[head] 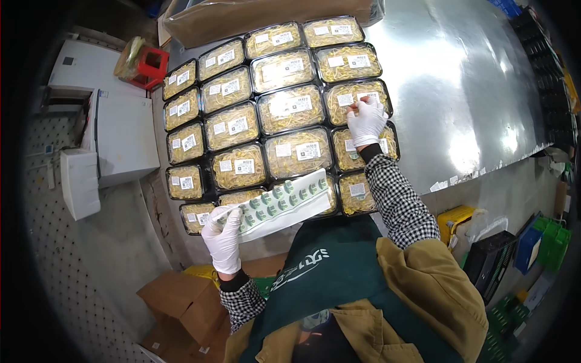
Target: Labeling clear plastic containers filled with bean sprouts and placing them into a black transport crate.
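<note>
My gloved left hand grips the left end of a white backing sheet of round green stickers, tilted over the front trays. My gloved right hand is over a black tray of bean sprouts in the right column, fingertips bent down by its white label; whether they hold a sticker cannot be told. Below that wrist, another sprout tray is partly covered by my sleeve. The front right tray shows a green sticker under its label. Several film-covered sprout trays stand in rows, each with white labels.
The trays stand on a metal table. A plastic-lined cardboard box is at the table's back. On the left are a red stool, a white chest and a foam box. Cardboard boxes and crates lie low on either side.
</note>
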Demonstrator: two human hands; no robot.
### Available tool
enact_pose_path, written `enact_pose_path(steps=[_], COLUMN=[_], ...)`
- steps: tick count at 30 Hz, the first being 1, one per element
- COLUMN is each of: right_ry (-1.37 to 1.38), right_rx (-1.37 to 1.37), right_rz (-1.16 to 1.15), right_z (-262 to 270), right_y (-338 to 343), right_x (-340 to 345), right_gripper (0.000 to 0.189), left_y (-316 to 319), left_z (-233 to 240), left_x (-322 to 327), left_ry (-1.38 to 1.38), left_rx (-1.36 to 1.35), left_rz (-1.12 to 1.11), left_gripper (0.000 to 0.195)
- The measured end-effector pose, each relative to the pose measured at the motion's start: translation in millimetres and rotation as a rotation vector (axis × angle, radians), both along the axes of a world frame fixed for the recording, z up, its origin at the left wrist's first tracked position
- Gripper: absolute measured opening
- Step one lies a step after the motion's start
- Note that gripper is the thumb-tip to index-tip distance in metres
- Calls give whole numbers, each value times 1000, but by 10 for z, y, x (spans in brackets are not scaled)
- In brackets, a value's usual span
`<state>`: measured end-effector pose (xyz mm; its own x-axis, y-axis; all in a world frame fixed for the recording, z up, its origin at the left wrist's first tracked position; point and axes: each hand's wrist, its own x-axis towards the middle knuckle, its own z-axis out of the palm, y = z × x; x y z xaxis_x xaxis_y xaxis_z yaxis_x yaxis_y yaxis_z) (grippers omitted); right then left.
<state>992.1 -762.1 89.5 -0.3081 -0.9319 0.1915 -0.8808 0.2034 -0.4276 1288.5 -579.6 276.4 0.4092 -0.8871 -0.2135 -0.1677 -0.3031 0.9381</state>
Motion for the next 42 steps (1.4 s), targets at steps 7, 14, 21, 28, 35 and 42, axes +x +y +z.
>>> enact_pose_path(steps=[7, 14, 21, 28, 35, 42], right_ry=[-764, -470, -340, -235, -1434, -610], right_rx=[88, 75, -86, -196, 170, -134], right_rz=[294, 1235, 1149, 1161, 451, 220], right_z=[439, 1542, 1450, 1393, 1129, -33], right_y=[35, 338, 486, 456, -202, -1302], right_x=[-24, 512, 477, 467, 224, -64], right_gripper=[19, 36, 25, 23, 30, 68], left_y=[-394, -515, -531, -622, -640, -629], left_z=[31, 15, -68, -150, -285, -183], left_x=[-235, -377, -402, -394, -207, -122], left_ry=[-34, -105, 8, 55, 133, 117], left_rx=[75, 48, 86, 119, 148, 111], left_rz=[-134, -125, -36, 29, 176, 186], left_gripper=[16, 10, 7, 9, 13, 12])
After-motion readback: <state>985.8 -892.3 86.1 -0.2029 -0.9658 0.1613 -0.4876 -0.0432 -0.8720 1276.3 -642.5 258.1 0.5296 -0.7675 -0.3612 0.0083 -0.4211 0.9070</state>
